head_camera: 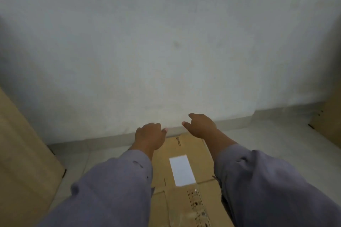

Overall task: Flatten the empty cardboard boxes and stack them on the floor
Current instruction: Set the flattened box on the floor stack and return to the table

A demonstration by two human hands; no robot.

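Head view: flat box (184,180) on floor (258,140) by wall. Left hand (149,137) and right hand (202,125) above its far edge, fingers loosely curled, holding nothing. Judged light, stiff, bendy at creases; take long edges.

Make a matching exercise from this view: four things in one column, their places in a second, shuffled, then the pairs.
Things:
1. flattened cardboard box
2. white label
3. left hand
4. upright cardboard

Places:
A. at the frame's left edge
B. over the box's far left corner
C. on the floor between the sleeves
D. on top of the flattened box

Pairs: 1-C, 2-D, 3-B, 4-A
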